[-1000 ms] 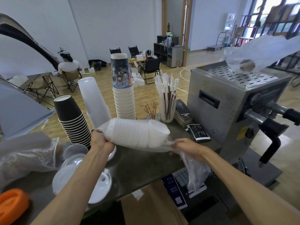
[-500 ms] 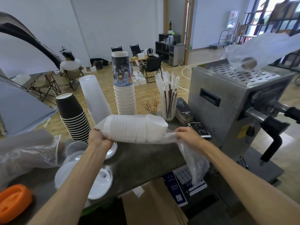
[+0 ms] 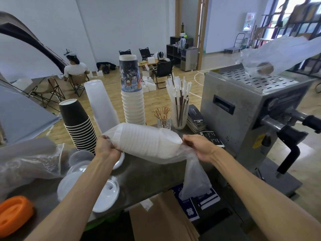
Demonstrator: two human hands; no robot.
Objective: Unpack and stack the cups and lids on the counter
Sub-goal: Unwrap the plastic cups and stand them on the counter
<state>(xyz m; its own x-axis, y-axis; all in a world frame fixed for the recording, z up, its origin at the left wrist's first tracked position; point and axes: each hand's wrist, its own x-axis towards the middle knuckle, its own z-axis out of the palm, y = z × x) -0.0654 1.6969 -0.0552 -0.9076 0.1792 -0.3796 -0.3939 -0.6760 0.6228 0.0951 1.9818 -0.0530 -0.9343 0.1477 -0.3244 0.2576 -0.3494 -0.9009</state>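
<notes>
Both hands hold a sleeve of nested white paper cups (image 3: 147,141), wrapped in a clear plastic bag (image 3: 192,173), sideways above the dark grey surface (image 3: 147,178). At nine o'clock of the sleeve, the left hand (image 3: 107,149) grips its wide end. At three o'clock, the right hand (image 3: 199,147) pinches the bag's loose end, which hangs below. Behind, around twelve o'clock, stand a stack of black paper cups (image 3: 78,126) and a stack of white printed cups (image 3: 132,94). White plastic lids (image 3: 104,197) lie at seven o'clock.

White cup stack (image 3: 145,141) horizontal inside clear plastic bag (image 3: 192,173), above counter (image 3: 149,178).
</notes>
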